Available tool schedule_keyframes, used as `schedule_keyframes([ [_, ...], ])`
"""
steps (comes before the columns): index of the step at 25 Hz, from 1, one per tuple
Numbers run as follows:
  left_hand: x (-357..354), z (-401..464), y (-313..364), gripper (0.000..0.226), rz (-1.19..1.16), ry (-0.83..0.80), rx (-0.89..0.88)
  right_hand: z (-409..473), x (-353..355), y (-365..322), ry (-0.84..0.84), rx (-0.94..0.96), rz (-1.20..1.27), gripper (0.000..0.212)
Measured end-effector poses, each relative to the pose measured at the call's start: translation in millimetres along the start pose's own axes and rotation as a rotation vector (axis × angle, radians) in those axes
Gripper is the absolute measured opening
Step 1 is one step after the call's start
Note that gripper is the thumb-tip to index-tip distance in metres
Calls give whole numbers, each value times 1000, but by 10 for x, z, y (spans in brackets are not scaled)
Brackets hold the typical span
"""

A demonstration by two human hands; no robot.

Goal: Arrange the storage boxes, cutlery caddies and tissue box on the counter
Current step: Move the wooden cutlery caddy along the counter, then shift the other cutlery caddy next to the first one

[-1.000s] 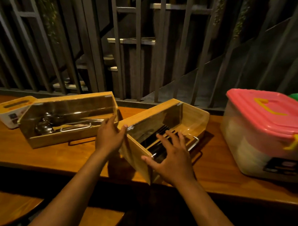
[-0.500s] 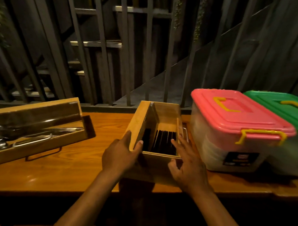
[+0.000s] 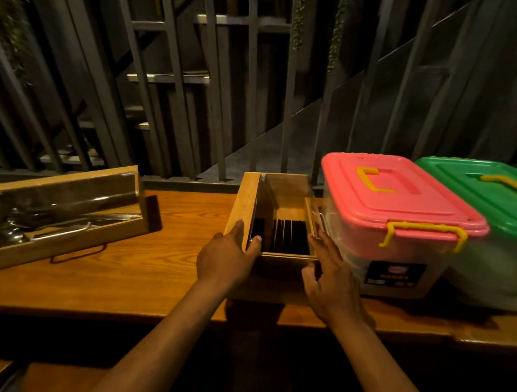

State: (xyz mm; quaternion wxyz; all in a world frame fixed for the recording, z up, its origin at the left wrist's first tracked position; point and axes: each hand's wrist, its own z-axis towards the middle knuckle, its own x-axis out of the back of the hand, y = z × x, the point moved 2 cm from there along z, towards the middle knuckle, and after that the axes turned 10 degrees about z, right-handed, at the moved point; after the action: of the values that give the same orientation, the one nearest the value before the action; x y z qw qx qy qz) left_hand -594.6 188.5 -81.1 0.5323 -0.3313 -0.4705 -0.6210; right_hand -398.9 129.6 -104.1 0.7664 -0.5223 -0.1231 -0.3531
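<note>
Head view: wooden cutlery caddy (image 3: 277,207) of dark chopsticks sits end-on on the counter (image 3: 130,278), touching the pink-lidded storage box (image 3: 397,219). Your left hand (image 3: 224,261) clasps its left wall, thumb inside. Your right hand (image 3: 329,281) lies flat, fingers together, against its right side.

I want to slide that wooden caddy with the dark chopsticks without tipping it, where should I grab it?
Grip the wooden caddy by its two long side walls near the front end, coming from the counter's near edge, as the left hand and right hand do. Its top is open, and the pink-lidded box crowds its right side.
</note>
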Motion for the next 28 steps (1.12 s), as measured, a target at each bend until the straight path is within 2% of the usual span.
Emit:
schedule_keyframes([
  [6, 64, -56, -7, 60, -67, -55, 25, -4, 28, -14, -35, -4, -45, 61],
  [9, 253, -214, -194, 45, -107, 46, -41, -57, -35, -310, 45, 91, -134, 60],
  [11, 406, -285, -452, 42, -55, 133, -42, -49, -194, -626, 35, 158, -138, 57],
  [15, 740, -200, -1365, 38, -21, 220, -25, 11, -826, -1296, -38, 254, -88, 54],
  [19, 958, -6, -2582, 38, 45, 255, 6, 25, -1745, -1922, -33, 272, -29, 53],
  [21, 1048, 199, -3306, 39, 102, 260, 36, -31, -2337, -2348, -82, 275, 1, 52],
  [24, 1072, 578, -4297, 40, 187, 220, 121, -96, -3103, -2853, -161, 301, 2, 53],
  [28, 1041, 1014, -5144, 45, 220, 131, 255, -139, -3689, -3107, -258, 250, -19, 56],
])
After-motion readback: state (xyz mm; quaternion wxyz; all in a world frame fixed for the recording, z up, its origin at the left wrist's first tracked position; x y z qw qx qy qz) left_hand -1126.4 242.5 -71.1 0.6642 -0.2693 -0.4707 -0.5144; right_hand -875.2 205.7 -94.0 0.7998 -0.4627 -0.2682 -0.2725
